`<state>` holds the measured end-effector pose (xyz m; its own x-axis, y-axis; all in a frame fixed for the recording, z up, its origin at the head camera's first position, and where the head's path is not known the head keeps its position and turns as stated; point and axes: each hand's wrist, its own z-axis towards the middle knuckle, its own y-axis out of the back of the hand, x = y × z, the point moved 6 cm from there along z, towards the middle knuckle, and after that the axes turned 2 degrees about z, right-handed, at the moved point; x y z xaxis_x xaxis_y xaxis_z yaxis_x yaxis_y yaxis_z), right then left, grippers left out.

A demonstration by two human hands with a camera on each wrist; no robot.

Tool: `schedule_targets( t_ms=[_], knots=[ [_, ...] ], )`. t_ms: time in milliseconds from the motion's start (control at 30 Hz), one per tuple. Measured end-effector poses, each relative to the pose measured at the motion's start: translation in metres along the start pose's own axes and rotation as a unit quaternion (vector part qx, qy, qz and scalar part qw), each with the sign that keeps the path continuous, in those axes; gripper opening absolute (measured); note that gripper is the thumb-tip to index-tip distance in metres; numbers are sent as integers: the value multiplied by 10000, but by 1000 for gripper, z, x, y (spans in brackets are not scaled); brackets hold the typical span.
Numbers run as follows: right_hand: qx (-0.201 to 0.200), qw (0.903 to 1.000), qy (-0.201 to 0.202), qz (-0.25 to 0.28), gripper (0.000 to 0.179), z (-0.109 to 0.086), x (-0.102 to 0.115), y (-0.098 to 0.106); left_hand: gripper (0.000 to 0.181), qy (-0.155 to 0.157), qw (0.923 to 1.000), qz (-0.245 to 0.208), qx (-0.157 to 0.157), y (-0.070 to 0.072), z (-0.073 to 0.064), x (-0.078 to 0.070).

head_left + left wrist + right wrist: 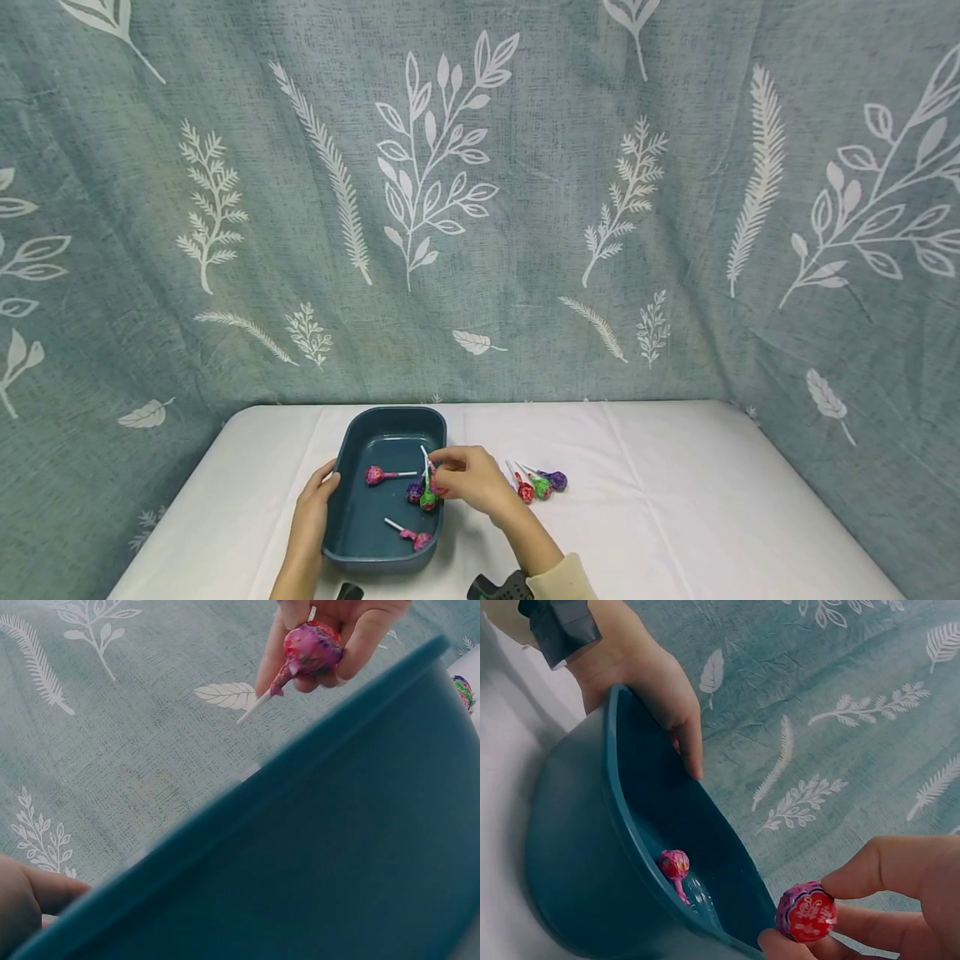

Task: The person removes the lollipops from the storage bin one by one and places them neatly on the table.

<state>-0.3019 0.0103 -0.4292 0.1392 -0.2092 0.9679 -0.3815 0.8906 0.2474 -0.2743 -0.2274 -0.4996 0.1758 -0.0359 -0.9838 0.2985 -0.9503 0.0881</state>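
Note:
My left hand [310, 510] grips the left wall of a dark teal plastic bin [367, 546], its thumb at the rim. Over the bin's right rim, my right hand [474, 479] pinches a pink-and-red wrapped lollipop [808, 913] between thumb and fingers. In the left wrist view this lollipop's white stick points down and left. Inside the bin lie a pink lollipop [374, 475] toward the back left, another pink lollipop [422, 541] near the front right, and a purple lollipop [414, 492] beside a green lollipop [428, 502] close to the right hand.
Right of the bin, a red lollipop [525, 492], a green lollipop [542, 488] and a purple lollipop [557, 481] lie grouped on the white table [675, 500]. Behind the table hangs a green leaf-patterned curtain [525, 333].

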Motion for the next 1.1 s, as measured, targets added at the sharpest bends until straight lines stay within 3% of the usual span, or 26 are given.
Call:
schedule_targets(
  t_ms=[333,667,933,1100],
  knots=[
    [-9,9959,-370,820,37,-9,-11,18,52,74,10000,-59,6,-2,0,0],
    [34,9752,-719,2094,49,-18,-35,38,52,126,9999,-64,-13,-2,-1,0],
    [-106,9696,-818,2302,53,-27,-43,57,52,135,9999,-42,-24,-1,0,0],
    [-165,9718,-847,2192,56,-34,-49,68,52,71,9999,-76,-36,-1,-1,0]
  ],
)
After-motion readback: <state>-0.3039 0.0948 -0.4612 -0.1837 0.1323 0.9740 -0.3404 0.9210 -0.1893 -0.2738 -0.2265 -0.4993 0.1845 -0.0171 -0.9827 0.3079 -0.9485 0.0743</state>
